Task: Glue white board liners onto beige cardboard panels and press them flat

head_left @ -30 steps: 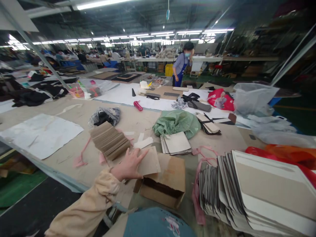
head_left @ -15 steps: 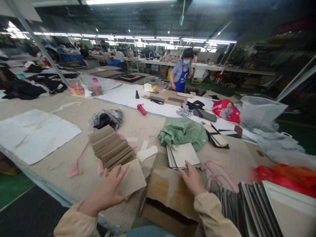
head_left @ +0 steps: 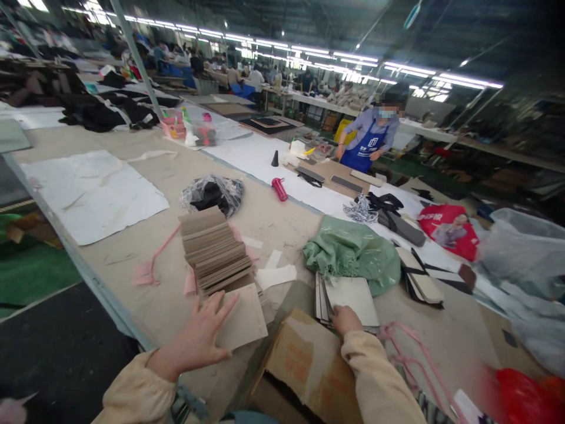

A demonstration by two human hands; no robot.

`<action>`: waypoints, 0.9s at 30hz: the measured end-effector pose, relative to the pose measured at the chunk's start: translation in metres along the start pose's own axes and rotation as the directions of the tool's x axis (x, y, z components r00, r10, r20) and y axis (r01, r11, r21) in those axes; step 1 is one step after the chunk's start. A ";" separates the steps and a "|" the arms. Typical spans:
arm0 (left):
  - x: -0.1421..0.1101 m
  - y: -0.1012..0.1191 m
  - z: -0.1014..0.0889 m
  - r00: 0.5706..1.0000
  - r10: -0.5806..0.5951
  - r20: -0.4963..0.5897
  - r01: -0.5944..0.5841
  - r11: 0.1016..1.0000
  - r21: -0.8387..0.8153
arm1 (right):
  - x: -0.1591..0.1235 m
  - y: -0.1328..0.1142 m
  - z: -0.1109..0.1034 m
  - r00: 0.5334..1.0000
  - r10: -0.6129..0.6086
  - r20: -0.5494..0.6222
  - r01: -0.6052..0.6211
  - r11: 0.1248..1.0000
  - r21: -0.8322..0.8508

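My left hand (head_left: 199, 337) lies flat with fingers spread on a beige square card (head_left: 243, 320) at the near table edge. Just beyond it stands a fanned stack of brown cards (head_left: 214, 250). My right hand (head_left: 345, 320) reaches over a cardboard box (head_left: 304, 365) to the near edge of a small stack of white-faced cards (head_left: 351, 297); its fingers are curled onto the stack, partly hidden by the wrist. A green sack (head_left: 353, 253) lies behind that stack.
A long beige table (head_left: 145, 235) carries a white sheet (head_left: 92, 194), a black bag in clear plastic (head_left: 214, 194), pink straps (head_left: 406, 353), a red bottle (head_left: 279, 189) and a red bag (head_left: 450, 231). A person in a blue apron (head_left: 368, 144) stands across.
My view has swung left and the big pile of boards at right has left the frame. My right hand came in and moved forward onto the white card stack. My left hand stays on the beige card.
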State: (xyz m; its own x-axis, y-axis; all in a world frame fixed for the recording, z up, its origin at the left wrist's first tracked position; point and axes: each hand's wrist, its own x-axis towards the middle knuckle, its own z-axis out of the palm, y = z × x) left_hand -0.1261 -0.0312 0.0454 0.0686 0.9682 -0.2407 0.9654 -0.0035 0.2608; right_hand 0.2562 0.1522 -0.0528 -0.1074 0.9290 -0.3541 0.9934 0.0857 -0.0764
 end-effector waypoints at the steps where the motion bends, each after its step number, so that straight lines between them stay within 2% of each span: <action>1: 0.001 0.001 0.000 1.000 0.013 -0.007 -0.013 1.000 -0.003 | -0.001 0.006 -0.003 1.000 -0.027 -0.014 0.027 1.000 0.009; 4: 0.004 0.005 -0.002 0.999 0.038 -0.031 -0.039 0.999 -0.012 | -0.017 0.025 -0.013 0.992 -0.064 -0.110 0.069 0.997 0.040; 8: 0.004 0.009 -0.009 0.997 0.050 -0.061 -0.053 0.998 -0.047 | -0.068 0.043 -0.019 0.954 -0.094 -0.284 0.126 0.987 0.099; 10: 0.004 0.012 -0.013 0.994 0.061 -0.086 -0.068 0.995 -0.079 | -0.103 0.050 -0.013 0.908 -0.139 -0.394 0.218 0.962 0.163; 13: 0.003 0.015 -0.018 0.983 0.107 -0.148 -0.129 0.980 -0.149 | -0.152 0.059 0.006 0.809 -0.207 -0.550 0.403 0.877 0.262; 14: 0.003 0.017 -0.020 0.975 0.135 -0.175 -0.166 0.970 -0.179 | -0.166 0.062 0.014 0.791 -0.226 -0.568 0.448 0.846 0.287; 16: 0.003 0.021 -0.022 0.954 0.187 -0.233 -0.245 0.937 -0.251 | -0.187 0.065 0.029 0.787 -0.277 -0.551 0.507 0.799 0.323; 19: 0.004 0.032 -0.025 0.940 0.204 -0.275 -0.304 0.867 -0.396 | -0.201 0.064 0.048 0.785 -0.303 -0.540 0.543 0.757 0.364; 21: 0.005 0.042 -0.027 0.946 0.189 -0.262 -0.300 0.814 -0.497 | -0.202 0.062 0.055 0.799 -0.223 -0.559 0.493 0.776 0.395; 24: 0.007 0.057 -0.026 0.944 0.213 -0.251 -0.327 0.698 -0.637 | -0.197 0.058 0.056 0.816 -0.123 -0.565 0.432 0.779 0.455; 27: 0.009 0.072 -0.024 0.928 0.268 -0.260 -0.371 0.591 -0.716 | -0.187 0.055 0.050 0.801 -0.188 -0.569 0.493 0.746 0.448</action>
State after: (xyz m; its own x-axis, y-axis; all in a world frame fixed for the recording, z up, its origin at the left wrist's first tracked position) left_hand -0.0619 -0.0165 0.0844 0.2566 0.9623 0.0897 0.3645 -0.1823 0.9132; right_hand 0.3286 -0.0352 -0.0369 -0.2496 0.9325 0.2609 0.6694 0.3608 -0.6494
